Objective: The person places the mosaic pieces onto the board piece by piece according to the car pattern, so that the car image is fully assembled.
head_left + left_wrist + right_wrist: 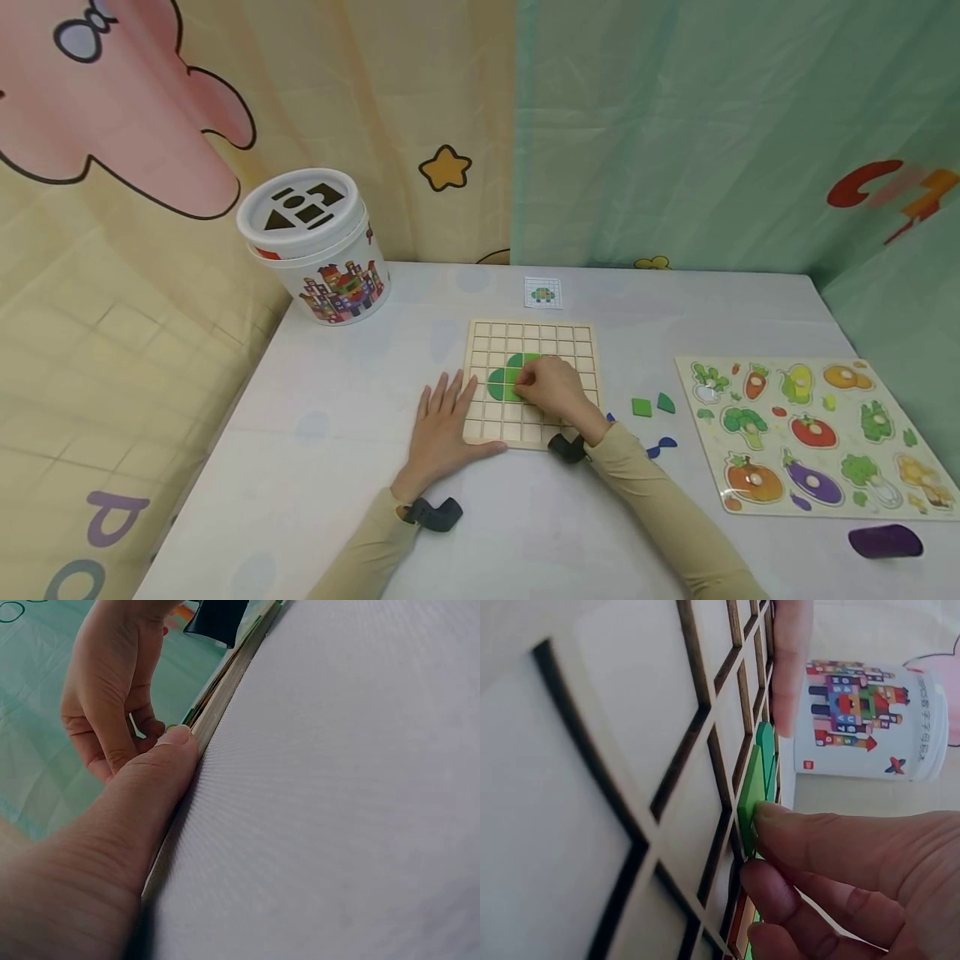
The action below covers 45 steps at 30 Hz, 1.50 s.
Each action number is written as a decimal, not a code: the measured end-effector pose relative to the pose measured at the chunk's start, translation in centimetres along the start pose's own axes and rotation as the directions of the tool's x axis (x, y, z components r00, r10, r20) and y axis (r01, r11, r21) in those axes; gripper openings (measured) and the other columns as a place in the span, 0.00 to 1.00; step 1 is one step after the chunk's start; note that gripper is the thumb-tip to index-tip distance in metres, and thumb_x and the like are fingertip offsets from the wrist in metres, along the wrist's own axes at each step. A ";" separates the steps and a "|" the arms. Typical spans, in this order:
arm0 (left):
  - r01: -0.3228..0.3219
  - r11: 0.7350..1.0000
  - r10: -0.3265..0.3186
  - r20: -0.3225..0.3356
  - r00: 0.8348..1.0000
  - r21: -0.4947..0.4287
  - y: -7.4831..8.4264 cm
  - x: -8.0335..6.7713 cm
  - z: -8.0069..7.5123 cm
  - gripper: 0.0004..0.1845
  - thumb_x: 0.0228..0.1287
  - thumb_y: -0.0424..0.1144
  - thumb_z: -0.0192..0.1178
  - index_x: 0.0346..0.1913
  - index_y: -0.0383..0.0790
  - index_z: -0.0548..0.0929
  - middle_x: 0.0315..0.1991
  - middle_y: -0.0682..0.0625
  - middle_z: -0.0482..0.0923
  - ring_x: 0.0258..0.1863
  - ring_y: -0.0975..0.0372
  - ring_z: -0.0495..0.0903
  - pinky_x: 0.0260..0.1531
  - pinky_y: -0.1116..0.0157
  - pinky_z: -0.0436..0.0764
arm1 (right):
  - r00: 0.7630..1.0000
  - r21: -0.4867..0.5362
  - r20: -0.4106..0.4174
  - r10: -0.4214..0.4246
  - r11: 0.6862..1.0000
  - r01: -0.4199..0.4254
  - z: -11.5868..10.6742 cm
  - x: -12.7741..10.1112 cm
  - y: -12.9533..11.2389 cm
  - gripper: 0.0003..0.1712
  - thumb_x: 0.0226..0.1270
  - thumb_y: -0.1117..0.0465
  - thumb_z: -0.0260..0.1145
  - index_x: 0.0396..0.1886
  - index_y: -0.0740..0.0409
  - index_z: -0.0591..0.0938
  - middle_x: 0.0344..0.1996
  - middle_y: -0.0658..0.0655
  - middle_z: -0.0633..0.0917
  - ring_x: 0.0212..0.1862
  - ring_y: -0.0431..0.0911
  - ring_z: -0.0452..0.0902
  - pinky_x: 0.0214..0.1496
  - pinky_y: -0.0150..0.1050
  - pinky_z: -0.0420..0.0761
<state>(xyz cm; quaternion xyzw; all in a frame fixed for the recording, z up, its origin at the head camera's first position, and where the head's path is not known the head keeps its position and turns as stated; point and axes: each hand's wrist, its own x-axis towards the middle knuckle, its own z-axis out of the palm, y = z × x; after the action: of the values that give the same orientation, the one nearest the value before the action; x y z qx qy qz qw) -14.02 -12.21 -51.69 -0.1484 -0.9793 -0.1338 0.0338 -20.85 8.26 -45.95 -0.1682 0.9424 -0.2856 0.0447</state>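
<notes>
A wooden grid board (487,337) lies on the white table, with light and dark green tiles set together in its middle cells. My right hand (555,387) is over the board, its thumb and curled fingers pinching a light green square tile (751,795) in the right wrist view. Beside it stands a dark green rounded tile (766,750). My left hand (442,425) rests with spread fingers along the board's left side, the thumb against its near edge. In the left wrist view, the left thumb (142,787) touches that edge. My right hand hides part of the tiles.
A small picture card (543,293) lies behind the board. To the right are a loose green square (641,407), a green quarter-round (666,403), blue pieces (662,447), a vegetable puzzle (772,437) and a purple object (886,542). A lidded bucket (341,287) stands back left.
</notes>
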 end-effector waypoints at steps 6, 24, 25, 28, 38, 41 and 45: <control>-0.009 1.000 0.009 -0.015 1.000 -0.011 0.0 0.0 0.1 0.61 0.44 0.81 0.50 0.75 0.45 0.51 0.75 0.45 0.45 0.73 0.51 0.39 0.68 0.50 0.37 | 1.000 0.011 0.013 -0.008 1.000 0.008 0.0 -0.3 0.2 0.04 0.54 0.59 0.74 0.25 0.52 0.86 0.20 0.44 0.81 0.25 0.38 0.74 0.28 0.35 0.75; -0.019 1.000 0.019 -0.036 0.999 -0.013 0.1 0.0 0.2 0.61 0.44 0.78 0.55 0.75 0.43 0.53 0.74 0.43 0.47 0.73 0.49 0.40 0.68 0.50 0.38 | 0.987 0.149 0.004 -0.159 0.976 0.156 -4.4 -4.5 6.4 0.08 0.62 0.59 0.69 0.38 0.58 0.86 0.27 0.45 0.80 0.28 0.41 0.71 0.27 0.36 0.73; -0.022 1.000 0.021 -0.038 0.999 -0.010 0.1 0.0 0.2 0.60 0.44 0.78 0.55 0.75 0.43 0.53 0.74 0.43 0.47 0.73 0.49 0.40 0.68 0.50 0.38 | 0.990 0.148 -0.004 -0.141 0.979 0.140 -5.0 -4.8 6.9 0.08 0.61 0.59 0.69 0.38 0.59 0.86 0.27 0.46 0.80 0.28 0.41 0.71 0.27 0.36 0.73; -0.023 1.000 0.022 -0.040 0.999 -0.012 0.1 0.0 0.1 0.60 0.44 0.77 0.56 0.75 0.43 0.53 0.74 0.43 0.47 0.73 0.49 0.40 0.68 0.50 0.38 | 0.996 0.126 -0.017 -0.086 0.988 0.088 -6.6 -5.8 8.7 0.08 0.62 0.60 0.68 0.38 0.59 0.86 0.27 0.47 0.79 0.28 0.42 0.72 0.24 0.36 0.72; -0.016 1.000 0.016 -0.029 0.999 -0.020 0.1 0.0 0.1 0.60 0.44 0.77 0.56 0.75 0.43 0.53 0.74 0.42 0.46 0.73 0.49 0.39 0.68 0.50 0.37 | 0.999 -0.003 0.015 0.051 0.999 -0.051 -9.5 -8.0 12.8 0.06 0.56 0.63 0.71 0.33 0.61 0.86 0.26 0.49 0.80 0.28 0.45 0.68 0.27 0.38 0.69; -0.013 1.000 0.013 -0.026 1.000 -0.018 0.1 0.0 0.0 0.60 0.44 0.77 0.56 0.75 0.43 0.52 0.74 0.42 0.46 0.73 0.49 0.39 0.68 0.50 0.36 | 0.999 -0.015 0.027 0.040 0.999 -0.039 -9.6 -8.2 13.3 0.08 0.53 0.63 0.74 0.33 0.61 0.86 0.26 0.49 0.80 0.28 0.44 0.67 0.27 0.39 0.68; -0.015 1.000 0.015 -0.023 1.000 -0.018 0.1 0.1 0.1 0.60 0.44 0.78 0.55 0.75 0.43 0.52 0.74 0.42 0.46 0.73 0.49 0.39 0.68 0.50 0.36 | 0.998 -0.005 0.054 0.030 1.000 -0.030 -9.4 -8.3 13.5 0.11 0.50 0.64 0.75 0.34 0.62 0.86 0.25 0.49 0.79 0.28 0.44 0.67 0.29 0.39 0.69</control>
<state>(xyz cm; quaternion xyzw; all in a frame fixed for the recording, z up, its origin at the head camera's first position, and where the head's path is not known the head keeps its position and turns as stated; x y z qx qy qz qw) -14.06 -12.08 -51.73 -0.1544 -0.9764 -0.1441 0.0448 -18.63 26.55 -45.65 -0.1618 0.9439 -0.2781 0.0741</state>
